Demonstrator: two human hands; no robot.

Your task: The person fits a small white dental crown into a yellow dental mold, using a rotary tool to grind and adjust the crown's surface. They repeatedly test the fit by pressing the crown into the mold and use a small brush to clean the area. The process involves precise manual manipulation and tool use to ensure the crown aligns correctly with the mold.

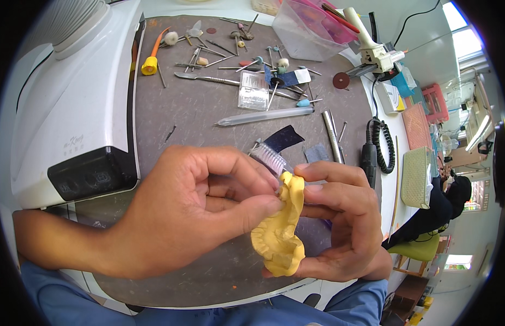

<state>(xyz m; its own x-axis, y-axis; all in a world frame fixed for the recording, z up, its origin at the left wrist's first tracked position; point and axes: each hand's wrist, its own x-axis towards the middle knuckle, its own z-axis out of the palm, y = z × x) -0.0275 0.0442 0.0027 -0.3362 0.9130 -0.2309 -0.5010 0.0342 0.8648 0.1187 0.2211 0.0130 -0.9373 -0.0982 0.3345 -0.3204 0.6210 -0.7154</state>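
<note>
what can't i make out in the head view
All in head view:
Yellow cast: far side, covered by the right hand.
Left hand: some fingertips, hidden behind its thumb.
White-bristled brush: handle, mostly behind the cast and right hand.
Pale hose: upper end, cut off by the top edge.

Single fisheye view from the wearer's head, left camera of a side-by-side pair, upright, facing down, left hand (179, 214) and right hand (347, 220) close below, grey-brown bench mat (190, 119) beyond, blue garment (209, 317) along the lower edge, distant room (481, 233) curving along the right rim.
</note>
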